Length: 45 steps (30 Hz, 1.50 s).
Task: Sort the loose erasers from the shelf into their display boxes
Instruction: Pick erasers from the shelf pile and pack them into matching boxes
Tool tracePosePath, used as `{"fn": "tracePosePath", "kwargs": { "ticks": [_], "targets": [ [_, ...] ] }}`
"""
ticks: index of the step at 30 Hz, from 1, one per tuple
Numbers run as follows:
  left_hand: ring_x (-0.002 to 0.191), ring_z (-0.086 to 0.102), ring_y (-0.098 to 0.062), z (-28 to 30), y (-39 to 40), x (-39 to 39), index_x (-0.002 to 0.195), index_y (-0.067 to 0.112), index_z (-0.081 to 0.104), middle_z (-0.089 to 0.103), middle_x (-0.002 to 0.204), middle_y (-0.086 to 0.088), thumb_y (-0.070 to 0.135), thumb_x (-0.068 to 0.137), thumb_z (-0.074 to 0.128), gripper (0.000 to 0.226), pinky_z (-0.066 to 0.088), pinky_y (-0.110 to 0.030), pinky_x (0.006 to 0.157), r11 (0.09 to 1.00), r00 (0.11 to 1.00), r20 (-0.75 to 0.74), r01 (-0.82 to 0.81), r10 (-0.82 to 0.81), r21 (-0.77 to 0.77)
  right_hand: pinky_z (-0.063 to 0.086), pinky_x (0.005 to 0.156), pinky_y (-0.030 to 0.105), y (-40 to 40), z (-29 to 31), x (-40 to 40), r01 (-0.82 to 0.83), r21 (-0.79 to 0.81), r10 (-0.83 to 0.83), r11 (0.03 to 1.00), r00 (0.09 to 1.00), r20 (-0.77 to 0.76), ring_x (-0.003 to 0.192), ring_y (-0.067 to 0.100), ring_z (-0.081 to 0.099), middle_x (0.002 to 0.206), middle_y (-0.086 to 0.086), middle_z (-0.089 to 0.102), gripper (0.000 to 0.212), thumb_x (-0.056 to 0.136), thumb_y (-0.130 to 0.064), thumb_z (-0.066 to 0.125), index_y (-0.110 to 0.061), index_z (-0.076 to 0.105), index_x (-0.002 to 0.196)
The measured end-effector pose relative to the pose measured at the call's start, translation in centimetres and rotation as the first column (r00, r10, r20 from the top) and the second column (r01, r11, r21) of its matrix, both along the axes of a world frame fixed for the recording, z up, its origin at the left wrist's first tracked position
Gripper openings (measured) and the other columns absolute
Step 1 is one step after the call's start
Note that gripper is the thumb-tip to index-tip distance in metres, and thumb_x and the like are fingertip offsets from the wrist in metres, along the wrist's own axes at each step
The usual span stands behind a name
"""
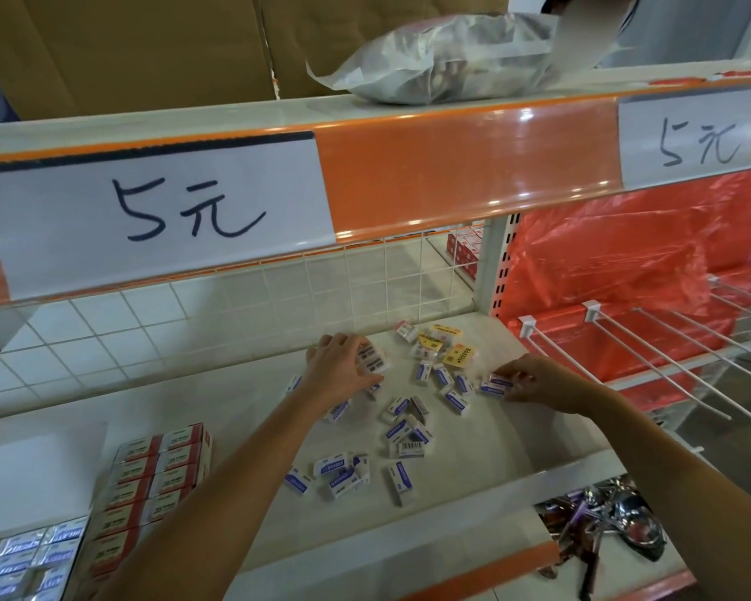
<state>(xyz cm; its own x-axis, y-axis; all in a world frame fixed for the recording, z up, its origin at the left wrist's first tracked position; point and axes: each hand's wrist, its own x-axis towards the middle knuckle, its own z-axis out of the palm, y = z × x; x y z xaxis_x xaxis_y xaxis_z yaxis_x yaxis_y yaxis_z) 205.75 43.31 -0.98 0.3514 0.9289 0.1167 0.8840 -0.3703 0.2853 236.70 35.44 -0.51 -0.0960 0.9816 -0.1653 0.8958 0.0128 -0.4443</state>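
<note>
Both of the person's arms are reaching in over the white shelf (517, 444), and the loose erasers (404, 422) are lying scattered across it, mostly between the two hands and a little nearer than them. The left hand (343, 366) is curling its fingers round a small stack of white erasers (373, 360) with dark print, holding them just off the far left edge of the scatter. The right hand (538, 381) is pinching two blue-and-white erasers (497, 383) at its fingertips, right at the far right edge of the pile. Beyond the hands, between them and the wire grid back, a few yellow-labelled erasers (445, 347) are sitting together, apart from either hand. Closer than the hands, a second cluster of blue-and-white erasers (343, 470) is lying between the two forearms.

To the near side of the left forearm, a display box (157, 479) packed with red-and-white erasers is standing on the shelf, and just beside it at the corner another box (22, 557) is holding blue-and-white ones. Overhead, a handwritten price card (157, 206) is hanging on the orange shelf edge, with a plastic bag (443, 58) lying on the shelf above.
</note>
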Motion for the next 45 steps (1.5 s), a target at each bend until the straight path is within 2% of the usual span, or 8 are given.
{"fn": "tracePosePath", "kwargs": {
  "ticks": [3, 11, 16, 25, 32, 37, 42, 45],
  "targets": [
    [0.121, 0.037, -0.021, 0.2, -0.4, 0.1, 0.132, 0.022, 0.043, 0.047, 0.129, -0.002, 0.050, 0.080, 0.065, 0.063, 0.029, -0.037, 0.101, 0.999, 0.999, -0.020, 0.029, -0.028, 0.026, 0.036, 0.087, 0.020, 0.0, -0.1, 0.0, -0.004, -0.004, 0.004, 1.000, 0.999, 0.034, 0.103, 0.015, 0.051, 0.119, 0.003, 0.056, 0.038, 0.089, -0.016, 0.062, -0.014, 0.057, 0.126],
    [0.120, 0.037, -0.019, 0.8, -2.1, -0.1, 0.131, 0.023, 0.044, 0.048, 0.127, 0.001, 0.048, 0.079, 0.067, 0.062, 0.029, -0.033, 0.102, 0.996, 0.996, 0.034, 0.085, -0.087, 0.035, 0.045, 0.078, 0.021, 0.0, -1.6, -1.0, 0.128, 0.176, -0.145, 0.976, 0.986, 0.088, 0.087, 0.013, 0.057, 0.105, 0.004, 0.065, 0.025, 0.088, -0.020, 0.062, -0.012, 0.066, 0.111],
    [0.124, 0.033, -0.017, 1.7, -4.3, -1.4, 0.134, 0.025, 0.043, 0.045, 0.130, 0.004, 0.047, 0.079, 0.068, 0.065, 0.026, -0.031, 0.104, 0.993, 0.990, 0.077, 0.112, -0.115, 0.045, 0.045, 0.085, 0.026, -1.3, -1.2, -1.7, 0.156, 0.314, -0.187, 0.937, 0.980, 0.072, 0.095, 0.016, 0.055, 0.105, 0.002, 0.062, 0.024, 0.087, -0.023, 0.064, -0.014, 0.064, 0.109],
    [0.121, 0.034, -0.012, 2.8, -9.5, -5.8, 0.134, 0.031, 0.041, 0.047, 0.131, 0.008, 0.052, 0.079, 0.065, 0.064, 0.025, -0.027, 0.096, 0.998, 0.994, 0.102, 0.021, -0.028, 0.063, 0.041, 0.086, 0.022, -4.5, 1.6, -10.4, 0.008, 0.367, 0.012, 0.930, 0.999, -0.052, 0.101, 0.009, 0.047, 0.110, -0.006, 0.055, 0.028, 0.088, -0.020, 0.062, -0.018, 0.060, 0.116],
    [0.117, 0.036, -0.008, 2.9, -13.8, -10.7, 0.134, 0.029, 0.044, 0.050, 0.125, 0.013, 0.050, 0.077, 0.068, 0.065, 0.026, -0.020, 0.088, 0.993, 0.974, 0.203, -0.115, 0.105, 0.039, 0.032, 0.071, 0.002, -5.5, 2.5, -17.8, -0.191, 0.413, 0.248, 0.891, 0.965, -0.087, 0.092, -0.001, 0.043, 0.101, -0.016, 0.053, 0.024, 0.089, -0.027, 0.060, -0.027, 0.060, 0.113],
    [0.122, 0.039, -0.010, 3.1, -16.8, -14.5, 0.131, 0.027, 0.048, 0.051, 0.127, 0.011, 0.052, 0.075, 0.068, 0.064, 0.025, -0.023, 0.101, 0.970, 0.941, 0.251, -0.241, 0.228, 0.022, 0.034, 0.075, 0.006, -5.7, 2.3, -22.5, -0.321, 0.433, 0.408, 0.842, 0.904, -0.124, 0.094, 0.007, 0.052, 0.093, -0.023, 0.048, 0.022, 0.086, -0.021, 0.066, -0.021, 0.065, 0.108],
    [0.109, 0.030, 0.005, 2.8, -19.5, -19.4, 0.128, 0.032, 0.049, 0.037, 0.108, 0.032, 0.053, 0.074, 0.069, 0.062, 0.030, -0.022, 0.098, 0.953, 0.906, 0.304, -0.303, 0.295, -0.019, 0.030, 0.082, 0.002, -5.9, 2.0, -28.0, -0.424, 0.440, 0.532, 0.791, 0.832, -0.155, 0.088, -0.002, 0.043, 0.088, -0.027, 0.049, 0.019, 0.087, -0.033, 0.061, -0.025, 0.066, 0.104],
    [0.104, 0.032, 0.006, 2.9, -20.8, -22.4, 0.125, 0.034, 0.049, 0.034, 0.101, 0.037, 0.072, 0.062, 0.058, 0.074, 0.030, -0.017, 0.092, 0.947, 0.898, 0.307, -0.320, 0.316, -0.038, 0.033, 0.079, 0.007, -6.1, 1.8, -31.4, -0.441, 0.436, 0.548, 0.784, 0.822, -0.154, 0.090, -0.002, 0.044, 0.090, -0.029, 0.048, 0.016, 0.088, -0.034, 0.062, -0.030, 0.063, 0.104]
  ]
}}
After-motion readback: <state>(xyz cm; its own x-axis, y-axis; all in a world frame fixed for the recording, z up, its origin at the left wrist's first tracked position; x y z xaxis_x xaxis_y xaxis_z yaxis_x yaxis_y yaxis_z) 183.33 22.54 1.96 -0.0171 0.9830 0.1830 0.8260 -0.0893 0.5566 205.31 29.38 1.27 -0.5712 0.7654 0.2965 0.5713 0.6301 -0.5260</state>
